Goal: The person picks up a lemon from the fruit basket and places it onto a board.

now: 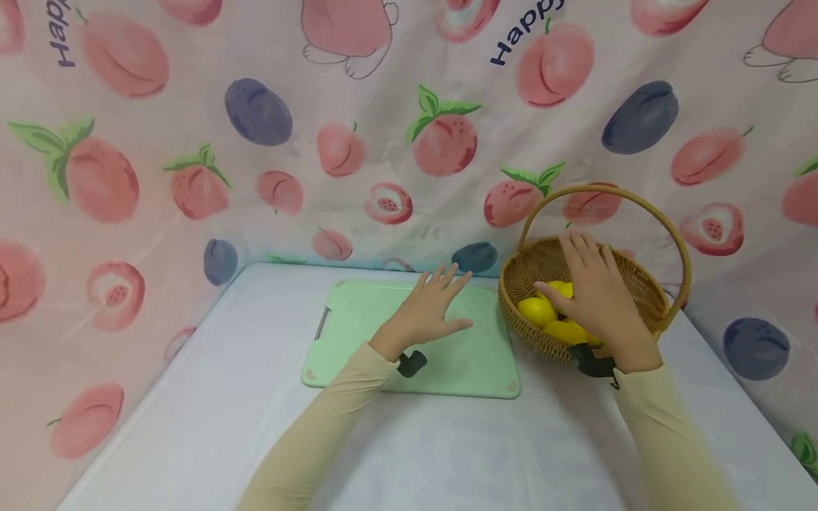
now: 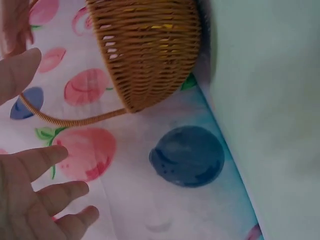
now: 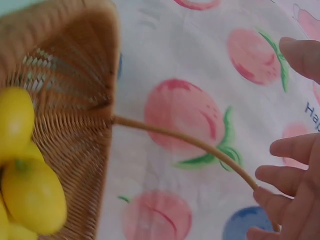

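Note:
My left hand [image 1: 422,312] is spread over the green cutting board [image 1: 358,333], fingers straight and holding nothing. In the left wrist view its fingers [image 2: 50,200] are apart, with the wicker basket beyond. My right hand [image 1: 597,294] hovers over the wicker basket [image 1: 530,341], fingers extended and nothing in its grasp. Several yellow lemons [image 1: 537,311] lie inside the basket, partly hidden by this hand. The right wrist view shows lemons [image 3: 35,195] at the left and the right hand's fingers [image 3: 285,180] spread near the thin arched handle [image 3: 185,140].
A white-covered table [image 1: 447,454] bears the board and the basket. Fruit-printed cloth [image 1: 383,128] hangs behind and at the sides. The tall basket handle [image 1: 677,241] arches up beside the right hand. A metal grip [image 1: 322,323] lies along the board's left edge.

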Demonstrator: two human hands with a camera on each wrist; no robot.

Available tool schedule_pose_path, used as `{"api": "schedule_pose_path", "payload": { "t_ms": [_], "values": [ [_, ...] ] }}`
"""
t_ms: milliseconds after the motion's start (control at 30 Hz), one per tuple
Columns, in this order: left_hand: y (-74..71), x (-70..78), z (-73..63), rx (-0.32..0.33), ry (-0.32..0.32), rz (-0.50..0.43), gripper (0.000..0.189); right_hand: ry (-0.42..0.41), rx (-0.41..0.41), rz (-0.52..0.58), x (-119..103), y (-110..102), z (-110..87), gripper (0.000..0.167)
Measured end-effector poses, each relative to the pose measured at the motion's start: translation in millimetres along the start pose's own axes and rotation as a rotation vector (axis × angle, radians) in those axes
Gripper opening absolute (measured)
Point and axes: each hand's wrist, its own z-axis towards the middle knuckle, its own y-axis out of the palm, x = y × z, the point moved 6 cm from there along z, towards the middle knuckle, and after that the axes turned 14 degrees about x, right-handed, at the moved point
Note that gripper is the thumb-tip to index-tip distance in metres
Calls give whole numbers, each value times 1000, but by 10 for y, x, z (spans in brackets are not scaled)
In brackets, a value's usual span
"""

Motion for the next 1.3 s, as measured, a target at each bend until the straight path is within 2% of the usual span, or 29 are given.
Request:
{"api": "schedule_pose_path", "payload": {
  "t_ms": [133,300,400,467,567,700,833,967,1067,1200,1300],
  "values": [
    [127,93,56,-32,79,46,77,-36,102,-3,66,-173,-11,86],
    [250,245,124,-50,185,111,75,-49,213,44,204,-337,-38,83],
    [300,343,174,-49,245,166,74,-52,331,65,310,-443,-48,85],
    [336,401,209,-48,272,197,74,-40,423,76,395,-508,-70,89],
    [371,480,253,-43,297,215,73,34,503,115,547,-561,-127,87],
    [391,546,287,-41,310,203,70,199,497,202,775,-544,-229,74],
    [405,572,306,-40,305,184,64,330,502,288,973,-494,-341,70],
    [423,586,320,-36,299,177,57,390,571,398,1146,-430,-438,55],
    [429,603,333,-19,304,168,51,440,583,518,1251,-347,-523,41],
    [431,621,356,12,313,164,45,490,555,737,1340,-228,-635,32],
    [435,631,376,36,326,159,41,485,537,935,1367,-170,-693,30]
  ]
}}
